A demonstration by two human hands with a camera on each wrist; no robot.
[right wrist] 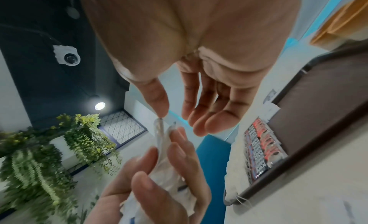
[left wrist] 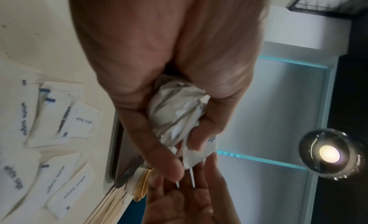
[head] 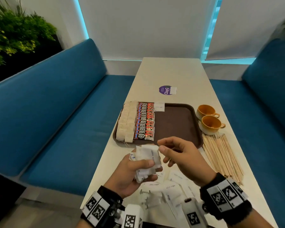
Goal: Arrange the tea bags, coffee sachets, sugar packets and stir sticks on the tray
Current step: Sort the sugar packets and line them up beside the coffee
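My left hand (head: 145, 167) grips a crumpled bundle of white sugar packets (head: 148, 155) above the table's near end. My right hand (head: 161, 145) hovers beside it with relaxed fingers. Its thumb tip touches the top edge of the bundle (right wrist: 165, 177), and the other fingers stay clear. The brown tray (head: 176, 122) holds two columns of tea bags (head: 127, 122) at its left, a column of red-black coffee sachets (head: 144, 122) beside them, and one sugar packet (head: 159, 106) at the far edge. Wooden stir sticks (head: 220, 158) lie in a heap right of the tray.
Loose sugar packets (head: 171, 183) are scattered on the table under my hands. Two orange cups (head: 210, 124) stand right of the tray, behind the sticks. A purple sticker (head: 166, 90) is on the table beyond the tray. Blue benches flank both long sides.
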